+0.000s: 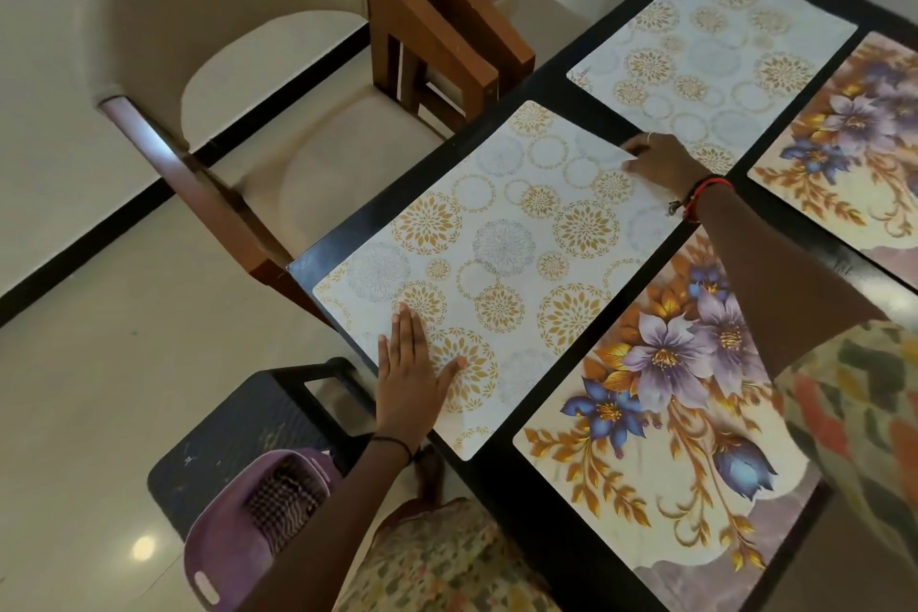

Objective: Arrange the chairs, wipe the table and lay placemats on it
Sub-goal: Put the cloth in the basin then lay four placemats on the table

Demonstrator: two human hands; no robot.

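A circle mat (497, 253) lies flat on the dark desk (447, 149), along its left edge, with its long side running away from the person. The left hand (412, 378) presses on the mat's near end, fingers straight and together, thumb spread out to the side. The right hand (660, 162) reaches across to the mat's far right corner with its fingers bent over the edge; whether they pinch the corner or only press it cannot be told.

Three more mats are laid. A second circle mat (710, 50) sits further along the same edge, apart from the first by a strip of bare desk. A flower mat (660, 412) lies just beside the first circle mat on its right, and the right forearm crosses over its far end. A far flower mat (854, 129) lies beyond it, beside the second circle mat.

A chair (308, 154) with a cream seat and brown wooden frame stands at the desk's left edge, its frame close against the desk's near corner. A second chair (521, 5) stands just beyond it, also drawn up to the desk.

On the floor at the person's left, close to the desk's corner, is a black stool (233, 437). A purple basket (248, 527) rests on it, with a checked cloth (283, 497) inside.
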